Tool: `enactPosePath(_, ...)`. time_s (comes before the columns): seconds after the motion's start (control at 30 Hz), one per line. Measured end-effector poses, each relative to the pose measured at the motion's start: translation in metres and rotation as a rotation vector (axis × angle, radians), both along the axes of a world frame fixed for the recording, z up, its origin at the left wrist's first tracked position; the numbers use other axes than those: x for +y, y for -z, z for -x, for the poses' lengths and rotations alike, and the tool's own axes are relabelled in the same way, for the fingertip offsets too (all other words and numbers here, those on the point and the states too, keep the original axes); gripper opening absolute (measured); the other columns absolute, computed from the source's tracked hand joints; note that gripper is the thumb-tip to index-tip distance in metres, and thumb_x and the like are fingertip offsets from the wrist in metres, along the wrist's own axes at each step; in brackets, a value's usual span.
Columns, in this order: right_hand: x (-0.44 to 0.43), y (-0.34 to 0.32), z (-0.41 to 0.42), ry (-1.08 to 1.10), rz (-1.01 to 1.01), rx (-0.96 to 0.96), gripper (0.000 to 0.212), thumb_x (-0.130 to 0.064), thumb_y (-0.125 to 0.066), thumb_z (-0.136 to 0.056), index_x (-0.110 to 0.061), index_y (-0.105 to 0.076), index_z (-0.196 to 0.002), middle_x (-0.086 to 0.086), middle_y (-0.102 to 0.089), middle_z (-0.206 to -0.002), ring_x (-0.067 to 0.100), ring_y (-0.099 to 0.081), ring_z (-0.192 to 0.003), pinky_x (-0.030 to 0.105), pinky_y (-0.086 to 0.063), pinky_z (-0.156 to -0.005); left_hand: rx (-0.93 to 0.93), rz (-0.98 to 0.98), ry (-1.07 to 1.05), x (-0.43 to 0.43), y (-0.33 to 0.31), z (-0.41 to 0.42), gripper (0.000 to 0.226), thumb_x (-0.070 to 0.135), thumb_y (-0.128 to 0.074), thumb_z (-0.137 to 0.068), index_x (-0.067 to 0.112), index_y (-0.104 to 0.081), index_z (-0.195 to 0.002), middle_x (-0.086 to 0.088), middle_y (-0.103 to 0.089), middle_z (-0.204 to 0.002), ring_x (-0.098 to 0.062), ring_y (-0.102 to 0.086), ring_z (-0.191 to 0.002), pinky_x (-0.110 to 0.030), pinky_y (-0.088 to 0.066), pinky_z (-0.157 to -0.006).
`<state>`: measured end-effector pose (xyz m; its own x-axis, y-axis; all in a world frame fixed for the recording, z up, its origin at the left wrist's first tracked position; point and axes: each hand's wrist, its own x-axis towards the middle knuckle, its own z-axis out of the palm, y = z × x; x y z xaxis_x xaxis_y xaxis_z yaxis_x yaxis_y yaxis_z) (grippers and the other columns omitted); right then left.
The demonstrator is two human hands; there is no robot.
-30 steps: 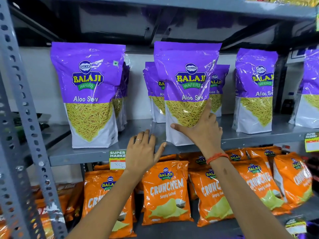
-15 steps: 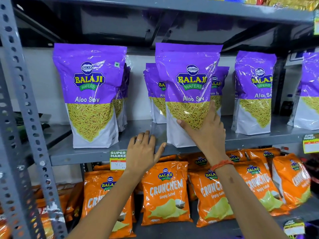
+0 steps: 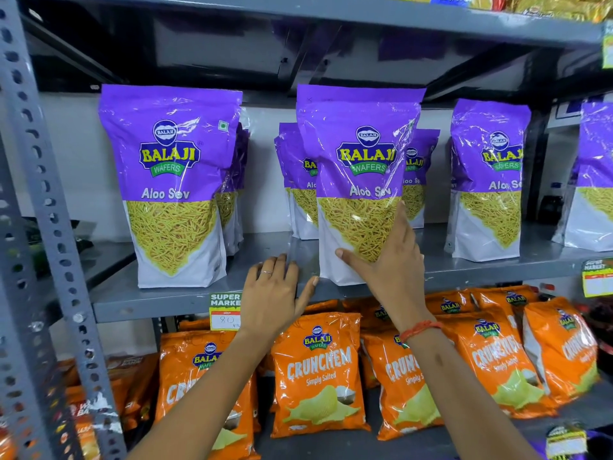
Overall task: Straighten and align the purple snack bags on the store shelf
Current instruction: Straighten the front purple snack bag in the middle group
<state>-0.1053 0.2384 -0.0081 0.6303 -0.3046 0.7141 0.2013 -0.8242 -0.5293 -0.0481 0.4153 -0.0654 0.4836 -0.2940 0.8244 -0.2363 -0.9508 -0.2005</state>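
Purple Balaji Aloo Sev bags stand in rows on the grey middle shelf (image 3: 149, 298). The centre front bag (image 3: 360, 154) stands upright near the shelf edge, and my right hand (image 3: 388, 263) lies flat against its lower front, fingers spread. My left hand (image 3: 275, 293) rests open on the shelf edge just left of that bag, touching no bag. The left front bag (image 3: 170, 180) stands upright with more bags behind it. Further bags (image 3: 300, 180) stand behind the centre one. Another purple bag (image 3: 487, 180) stands to the right.
Orange Crunchem chip bags (image 3: 318, 376) fill the shelf below. A price tag (image 3: 225, 312) hangs on the shelf edge beside my left hand. A perforated grey upright (image 3: 43, 227) borders the left side. The shelf above (image 3: 331, 11) is close over the bag tops.
My right hand has slid slightly right and up along the centre bag's front. The bag stays upright. My left hand has stayed on the shelf edge.
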Motion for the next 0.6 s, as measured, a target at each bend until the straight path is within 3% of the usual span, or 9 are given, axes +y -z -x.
enactPosePath(0.6,0.011,0.003,-0.034,0.016,-0.020,0.010,0.112,-0.062,-0.067,-0.072,-0.016,-0.004,-0.152,0.018,-0.027,-0.152,0.037,-0.035,-0.135,0.058,-0.038,-0.106,-0.012,-0.013,-0.012,0.000,0.000,-0.001,0.056,0.053,-0.032,-0.094,0.009,-0.068,-0.093,-0.015,-0.071,-0.105,-0.029,-0.065,-0.093,-0.039,-0.050,-0.078)
